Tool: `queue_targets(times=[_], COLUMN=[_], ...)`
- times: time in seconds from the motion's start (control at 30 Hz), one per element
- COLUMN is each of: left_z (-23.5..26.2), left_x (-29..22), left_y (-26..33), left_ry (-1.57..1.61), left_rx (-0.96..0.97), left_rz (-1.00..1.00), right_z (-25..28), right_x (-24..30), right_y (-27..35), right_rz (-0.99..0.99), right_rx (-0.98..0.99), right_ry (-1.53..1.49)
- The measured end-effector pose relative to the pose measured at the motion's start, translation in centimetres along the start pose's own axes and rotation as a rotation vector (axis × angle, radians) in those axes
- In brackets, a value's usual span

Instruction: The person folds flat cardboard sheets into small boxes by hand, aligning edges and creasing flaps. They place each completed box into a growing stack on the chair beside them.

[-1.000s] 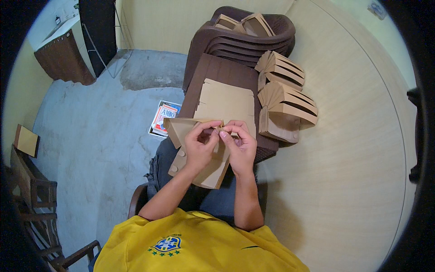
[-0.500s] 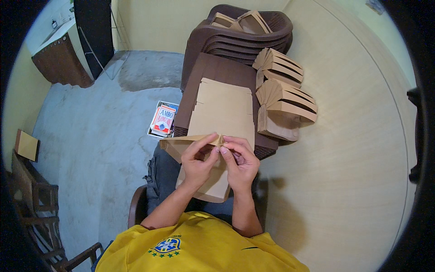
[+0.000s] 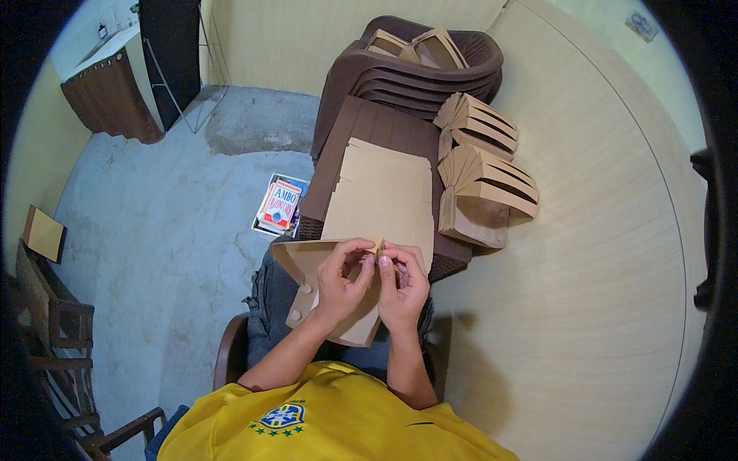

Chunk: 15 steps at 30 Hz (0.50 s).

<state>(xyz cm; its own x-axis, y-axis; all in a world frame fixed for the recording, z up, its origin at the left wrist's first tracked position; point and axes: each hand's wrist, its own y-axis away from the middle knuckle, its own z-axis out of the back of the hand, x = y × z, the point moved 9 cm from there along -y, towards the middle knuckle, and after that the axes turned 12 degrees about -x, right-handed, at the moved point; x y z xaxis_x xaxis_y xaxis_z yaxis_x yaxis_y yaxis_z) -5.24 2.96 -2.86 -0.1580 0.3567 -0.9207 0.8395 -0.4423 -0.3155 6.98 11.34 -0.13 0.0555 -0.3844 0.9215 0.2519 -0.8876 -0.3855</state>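
Observation:
A partly folded brown cardboard box (image 3: 354, 332) rests on my lap, its left wall standing up and two small round spots showing on its inner left part. My left hand (image 3: 340, 284) pinches the box's far edge at a folded corner flap. Close beside it, my right hand (image 3: 403, 290) grips the same flap between thumb and fingers. The fingertips of both hands nearly meet there and partly hide the fold. Just beyond my hands lies a flat cardboard sheet (image 3: 384, 188) with slits along its edges.
The sheet lies on a brown slatted surface (image 3: 384, 115). Behind it stand stacked brown plastic chairs (image 3: 407, 88) holding cardboard pieces. Folded cardboard bundles (image 3: 488, 196) sit at right by a pale wall (image 3: 569, 253). A white bin (image 3: 265, 227) with a printed box stands on the floor at left.
The view has shifted slightly. The box on my lap has tilted so more of its inner left side shows. Both hands keep pinching at the flap, the right hand's fingers more curled.

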Motion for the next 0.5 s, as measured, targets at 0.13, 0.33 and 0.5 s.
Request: queue_targets(times=[0.13, 0.33, 0.5], left_z=[0.0, 0.4, 0.7], left_x=[0.4, 3.8, 4.7], left_y=[0.1, 1.0, 1.0], left_ry=[0.168, 0.464, 0.404], left_rx=[-0.064, -0.231, -0.225], left_rz=[0.084, 0.321, 0.326], right_z=[-0.1, -0.9, -1.0], right_x=[0.6, 0.6, 0.8], right_y=[0.1, 0.4, 1.0], right_rz=[0.082, 0.107, 0.113], right_rx=[0.013, -0.033, -0.096], right_ry=[0.055, 0.063, -0.001])
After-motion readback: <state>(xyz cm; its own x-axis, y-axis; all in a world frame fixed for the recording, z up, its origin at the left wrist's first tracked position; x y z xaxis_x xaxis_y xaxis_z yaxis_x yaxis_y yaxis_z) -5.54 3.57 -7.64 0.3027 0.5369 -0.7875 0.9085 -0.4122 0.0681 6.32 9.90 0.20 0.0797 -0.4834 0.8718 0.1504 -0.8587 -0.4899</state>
